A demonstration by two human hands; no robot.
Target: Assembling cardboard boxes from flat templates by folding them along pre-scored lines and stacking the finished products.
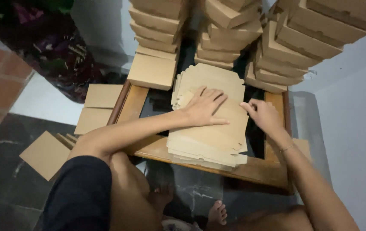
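Head view: a person sits low on the floor in front of a small wooden table, knees and bare feet showing at the bottom edge.
Left hand: lies palm down on the pile of flat cardboard box blanks, fingers stretched out and spread a little, pressing the top sheet and gripping nothing.
Right hand: sits at the right edge of the same pile, fingers curled in narrow toward the top sheet's border; I cannot tell whether they pinch it or only touch it.
Bracelet: a thin one, on the right wrist.
Pile of blanks: brown, die-cut, unfolded, stacked unevenly so the lower sheets fan out toward the person; it rests in the middle of the tabletop, covering most of the dark glass panel inside the wooden frame.
Folded boxes, left stack: shut brown boxes piled at the far left of the table, the lowest one jutting over the edge.
Folded boxes, middle stack: rises just behind the blanks.
Folded boxes, right stacks: leaning, the boxes skewed against each other, beside the pale wall.
Loose cardboard sheets: lying flat on the floor left of the table.
Single cardboard sheet: turned at an angle on the dark floor tiles, near the person's left elbow.
Dark shorts: cover the left thigh at the lower left.
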